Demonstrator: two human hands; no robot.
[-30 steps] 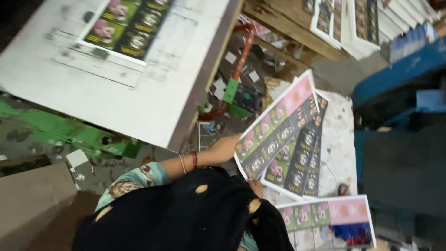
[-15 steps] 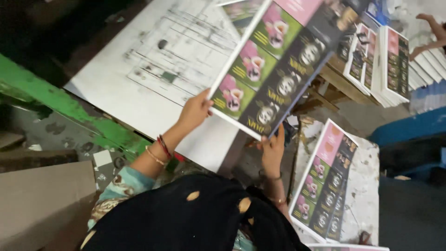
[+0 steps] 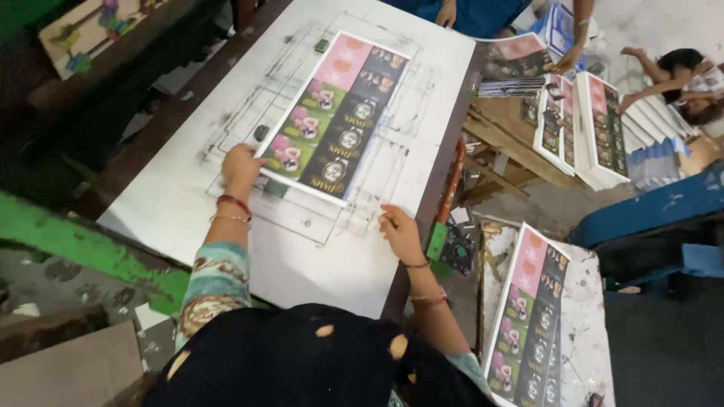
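**Printed sheet flat on the white table, your hands at its near edge**

The white table (image 3: 188, 218) in front of you, marked with dark outlines, is the biggest surface. On it lies the printed sheet (image 3: 337, 117), a long rectangle running away from you and tilted to the right: pink at the far end, green panels down its left half, black panels with round emblems down its right. To your near right, a stack of matching sheets (image 3: 528, 316) rests on a spattered stand. Farther right, more stacks of sheets (image 3: 581, 128) with pink tops sit on a wooden pallet (image 3: 513, 143), and another person's hand (image 3: 567, 59) reaches to a sheet there.

Your left hand (image 3: 241, 166) sits at the sheet's near left corner, fingers curled onto its edge. Whether they pinch it or only press it down, you cannot tell. Your right hand (image 3: 400, 230) lies on the bare table just beside the sheet's near right corner, fingers loose, holding nothing.
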